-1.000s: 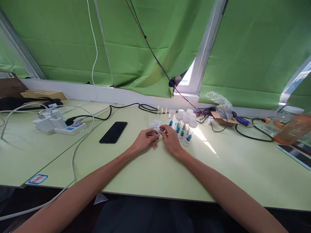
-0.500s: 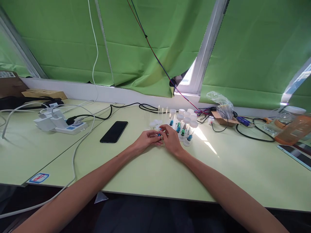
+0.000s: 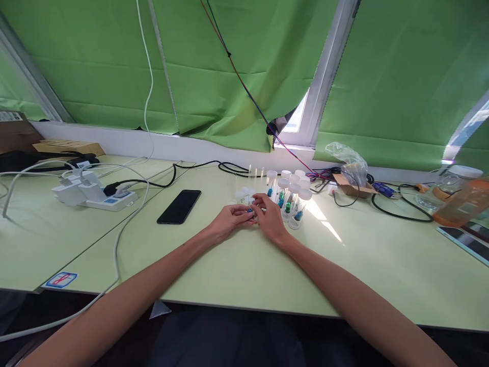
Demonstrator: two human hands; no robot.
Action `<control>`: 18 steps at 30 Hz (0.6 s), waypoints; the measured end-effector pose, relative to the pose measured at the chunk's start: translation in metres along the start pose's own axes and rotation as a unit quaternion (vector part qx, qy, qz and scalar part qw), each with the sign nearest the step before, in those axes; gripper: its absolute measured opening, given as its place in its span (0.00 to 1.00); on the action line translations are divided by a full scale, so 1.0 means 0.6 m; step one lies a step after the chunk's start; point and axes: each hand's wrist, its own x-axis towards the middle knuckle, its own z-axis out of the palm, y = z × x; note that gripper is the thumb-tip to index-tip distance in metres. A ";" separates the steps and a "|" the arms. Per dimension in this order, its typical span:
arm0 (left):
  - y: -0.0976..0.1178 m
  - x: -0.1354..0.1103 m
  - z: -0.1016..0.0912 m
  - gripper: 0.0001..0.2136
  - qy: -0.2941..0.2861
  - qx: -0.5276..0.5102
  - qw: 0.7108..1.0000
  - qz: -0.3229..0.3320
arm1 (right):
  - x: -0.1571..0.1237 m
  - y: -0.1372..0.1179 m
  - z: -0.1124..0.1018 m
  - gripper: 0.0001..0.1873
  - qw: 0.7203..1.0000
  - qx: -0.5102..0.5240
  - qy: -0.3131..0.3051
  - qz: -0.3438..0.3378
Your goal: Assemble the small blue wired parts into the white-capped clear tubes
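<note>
Above the table, my left hand [image 3: 229, 220] is closed, pinching a small shiny blue piece [image 3: 250, 209] with a thin stem sticking up. My right hand [image 3: 270, 218] meets it from the other side, thumb and forefinger pinched at the same piece; its fingers partly cover it. Just right of my right hand stand several clear vials [image 3: 296, 223] with white caps, holding blue or green pieces like this one. Behind my hands are clear open tubes [image 3: 252, 177] and a few loose white caps [image 3: 244, 194], partly hidden by my fingers.
A black phone [image 3: 179, 206] lies left of my hands. Further left is a white power strip [image 3: 114, 201] with plugs and cables. At the right are an open cardboard box [image 3: 353, 188] with a plastic bag [image 3: 349, 158], black cable, an orange bottle [image 3: 462, 204] and a tablet-like device [image 3: 464, 244].
My fingers have shifted very slightly around the blue piece, and its thin stem shows more clearly. Otherwise both hands keep their place.
</note>
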 end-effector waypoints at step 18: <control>0.008 -0.006 0.008 0.21 0.065 0.129 0.987 0.063 | 0.014 0.003 -0.022 0.14 0.995 -0.090 0.025 -0.036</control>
